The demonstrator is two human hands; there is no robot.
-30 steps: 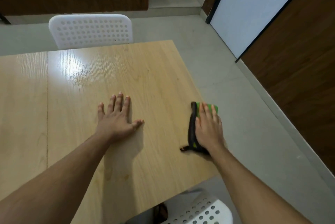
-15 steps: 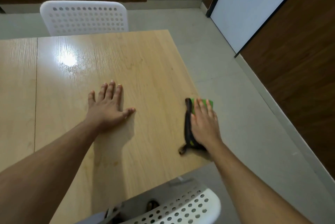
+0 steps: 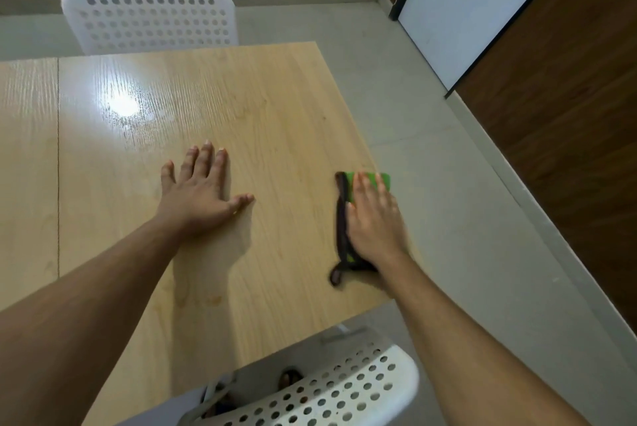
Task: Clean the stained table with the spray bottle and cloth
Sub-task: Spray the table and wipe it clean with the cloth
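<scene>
Right hand (image 3: 374,219) covers most of the cloth (image 3: 368,178), its edge motion-blurred. Near chair (image 3: 331,391) runs off the bottom edge.

Bare wooden surface (image 3: 275,108) open ahead, far side and middle. Left hand (image 3: 198,198) flat mid-surface; right hand (image 3: 374,219) presses cloth (image 3: 344,219) near right edge. White chair (image 3: 151,21) at far edge, another chair (image 3: 327,391) at near edge.

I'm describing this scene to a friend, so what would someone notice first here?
Two bare hands on a light wooden table: the left hand lies flat mid-table, and the right hand presses a green and dark cloth near the table's right edge. White perforated chairs stand at the far side and the near edge.
</scene>
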